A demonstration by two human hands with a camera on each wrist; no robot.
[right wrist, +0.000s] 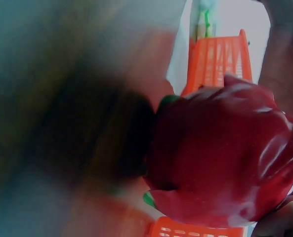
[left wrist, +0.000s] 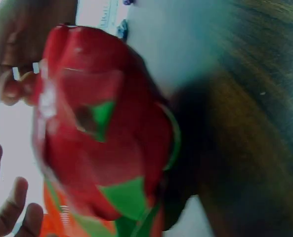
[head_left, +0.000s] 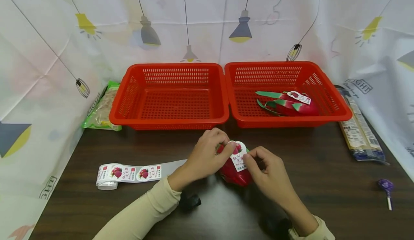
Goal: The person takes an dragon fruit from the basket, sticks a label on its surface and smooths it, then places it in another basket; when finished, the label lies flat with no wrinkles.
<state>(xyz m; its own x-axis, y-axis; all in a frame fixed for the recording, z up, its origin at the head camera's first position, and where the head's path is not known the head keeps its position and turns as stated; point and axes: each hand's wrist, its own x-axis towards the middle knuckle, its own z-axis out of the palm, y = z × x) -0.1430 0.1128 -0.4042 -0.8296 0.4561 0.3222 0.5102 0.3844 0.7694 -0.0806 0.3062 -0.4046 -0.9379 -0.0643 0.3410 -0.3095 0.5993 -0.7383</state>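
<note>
A red dragon fruit (head_left: 235, 175) with green-tipped scales lies on the table in front of me, and fills much of both wrist views. Over its top is a white label (head_left: 239, 162) printed with fruit and red lettering. My left hand (head_left: 210, 153) pinches the label's upper left edge between thumb and forefinger. On the other side, my right hand (head_left: 270, 171) pinches the label's right edge, fingers curled. In the left wrist view, the dragon fruit (left wrist: 102, 128) sits below the fingers. Scales and glossy skin of the dragon fruit (right wrist: 220, 153) show in the right wrist view.
A label roll (head_left: 108, 177) lies at left, its strip running under my left forearm. Behind stand two red baskets (head_left: 169, 120) (head_left: 291, 122); the right one holds another labelled dragon fruit (head_left: 304, 109). Bagged goods (head_left: 103, 107) (head_left: 359, 132) flank them. A purple lollipop (head_left: 386, 186) lies far right.
</note>
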